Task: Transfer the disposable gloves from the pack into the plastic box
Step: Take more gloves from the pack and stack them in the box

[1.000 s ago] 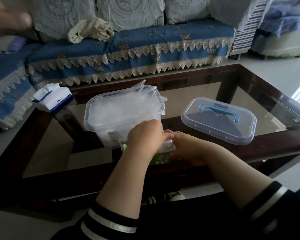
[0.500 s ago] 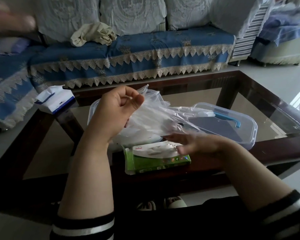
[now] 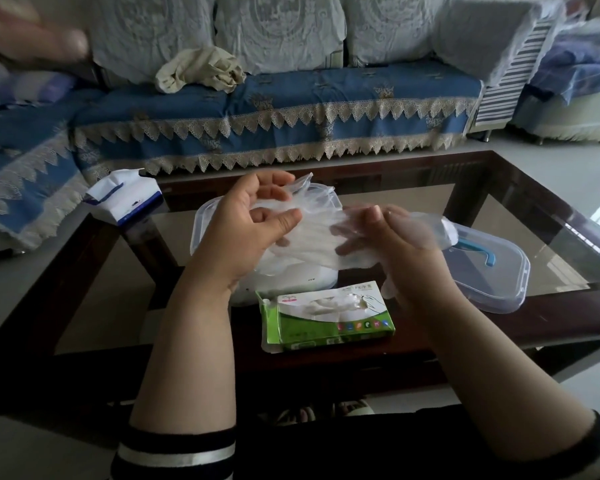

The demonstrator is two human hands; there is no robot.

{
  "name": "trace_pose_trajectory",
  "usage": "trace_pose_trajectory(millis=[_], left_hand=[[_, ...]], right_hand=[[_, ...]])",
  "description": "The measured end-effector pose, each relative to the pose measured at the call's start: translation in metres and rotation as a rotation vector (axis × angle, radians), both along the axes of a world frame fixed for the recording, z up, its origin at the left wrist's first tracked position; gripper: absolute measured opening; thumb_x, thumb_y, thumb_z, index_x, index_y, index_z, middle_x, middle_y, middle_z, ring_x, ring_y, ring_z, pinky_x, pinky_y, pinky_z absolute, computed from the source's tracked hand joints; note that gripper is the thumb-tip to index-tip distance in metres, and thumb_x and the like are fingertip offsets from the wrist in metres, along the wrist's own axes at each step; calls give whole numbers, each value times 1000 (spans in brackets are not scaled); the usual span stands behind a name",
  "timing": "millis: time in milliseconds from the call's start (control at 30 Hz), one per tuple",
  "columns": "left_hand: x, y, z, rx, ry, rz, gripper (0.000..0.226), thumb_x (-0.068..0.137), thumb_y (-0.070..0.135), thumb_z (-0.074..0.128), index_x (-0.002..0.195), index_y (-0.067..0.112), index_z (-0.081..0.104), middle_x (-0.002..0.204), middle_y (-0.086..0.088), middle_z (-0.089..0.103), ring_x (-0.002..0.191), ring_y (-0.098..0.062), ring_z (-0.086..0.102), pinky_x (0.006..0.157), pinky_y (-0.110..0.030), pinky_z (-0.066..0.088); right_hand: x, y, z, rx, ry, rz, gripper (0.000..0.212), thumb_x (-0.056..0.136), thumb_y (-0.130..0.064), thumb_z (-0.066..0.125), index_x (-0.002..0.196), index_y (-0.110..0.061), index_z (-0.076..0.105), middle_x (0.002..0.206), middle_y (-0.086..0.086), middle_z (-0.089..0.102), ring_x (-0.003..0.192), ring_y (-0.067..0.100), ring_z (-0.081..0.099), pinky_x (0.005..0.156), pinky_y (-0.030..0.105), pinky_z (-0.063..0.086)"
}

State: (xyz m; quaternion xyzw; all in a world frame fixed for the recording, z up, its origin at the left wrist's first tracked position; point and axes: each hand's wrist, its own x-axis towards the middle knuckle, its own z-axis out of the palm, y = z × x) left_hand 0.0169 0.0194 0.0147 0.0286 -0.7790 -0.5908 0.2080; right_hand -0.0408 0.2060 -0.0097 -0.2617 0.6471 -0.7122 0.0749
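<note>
A clear disposable glove [image 3: 312, 240] is stretched between my hands above the plastic box [image 3: 201, 223]. My left hand [image 3: 246, 223] holds its left end with curled fingers and thumb. My right hand [image 3: 392, 237] lies under or inside the glove's right end, fingers fairly straight, the thin film draped over it. The green and white glove pack [image 3: 326, 322] lies on the table's near edge, just in front of the box, its top torn open with gloves showing. The box is mostly hidden behind my hands and holds more clear gloves.
The box's clear lid [image 3: 492, 271] with a blue handle lies to the right on the glass coffee table [image 3: 551, 237]. A blue and white tissue pack [image 3: 125, 199] sits at the table's far left corner. A blue-covered sofa [image 3: 291, 109] stands behind.
Both hands left the pack and rose with a glove. My right hand lifted from near the pack up into the glove's right end, and the glove is now spread over the box.
</note>
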Motion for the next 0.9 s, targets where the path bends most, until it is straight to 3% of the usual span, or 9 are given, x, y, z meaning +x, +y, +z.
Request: trace_pose_trajectory(millis=[100, 233, 333, 400, 500, 600, 700, 834, 900], left_hand=[[2, 1, 2, 74, -101, 41, 46, 82, 40, 65, 124, 24, 54, 112, 5, 65, 91, -9, 69, 71, -30, 59], [3, 1, 2, 14, -270, 1, 74, 70, 78, 53, 127, 30, 55, 111, 5, 69, 99, -16, 69, 89, -47, 55], [0, 6, 4, 112, -187, -27, 48, 80, 49, 63, 123, 29, 54, 98, -2, 75, 89, -18, 72, 80, -38, 59], [-5, 9, 5, 129, -53, 51, 31, 90, 22, 62, 117, 30, 49, 85, -2, 75, 71, -13, 71, 66, -29, 59], [-19, -2, -2, -133, 89, 359, 15, 98, 16, 54, 106, 25, 45, 80, 3, 69, 55, -1, 59, 53, -17, 48], [-34, -25, -12, -350, 108, 512, 9, 99, 19, 54, 102, 22, 45, 80, 9, 64, 71, -3, 62, 61, -22, 47], [-47, -51, -23, -445, 23, 563, 11, 97, 23, 58, 104, 19, 51, 83, 9, 62, 78, -15, 61, 63, -31, 48], [-54, -75, -34, -547, -126, 683, 21, 92, 32, 64, 107, 20, 55, 104, 4, 62, 92, -17, 56, 67, -29, 40], [-54, -76, -30, -695, -155, 753, 25, 91, 31, 66, 110, 19, 57, 117, -3, 58, 109, -24, 51, 75, -33, 42]], right_hand=[[3, -3, 4, -77, 82, -88, 23, 102, -20, 39, 94, -18, 61, 94, -2, 74, 53, 14, 64, 60, 47, 46], [2, -9, 8, -109, 134, -96, 20, 100, -18, 41, 97, -18, 60, 101, -9, 73, 43, 15, 55, 52, 33, 52], [-1, -14, 11, -76, 170, -100, 19, 101, -12, 41, 102, -16, 60, 97, -15, 73, 44, 7, 54, 49, 16, 47], [-5, -19, 11, -23, 180, -134, 16, 100, -13, 44, 102, -18, 60, 87, -16, 72, 47, 6, 57, 51, 17, 48], [-21, -29, 7, 28, 67, -227, 8, 96, -16, 55, 99, -15, 62, 71, -6, 70, 40, 9, 53, 42, 23, 46], [-45, -44, 5, 173, 77, -266, 10, 93, -15, 61, 97, -7, 64, 69, -1, 69, 41, 9, 55, 46, 32, 53], [-65, -69, 6, 433, 156, -256, 13, 92, -20, 62, 102, -14, 58, 78, 0, 70, 43, 6, 58, 47, 26, 54], [-83, -105, -1, 806, 299, -295, 22, 93, -28, 56, 111, -19, 48, 89, 2, 69, 68, 23, 66, 66, 40, 56], [-86, -117, -2, 939, 382, -303, 24, 95, -28, 54, 116, -18, 47, 96, 5, 67, 77, 26, 60, 67, 34, 49]])
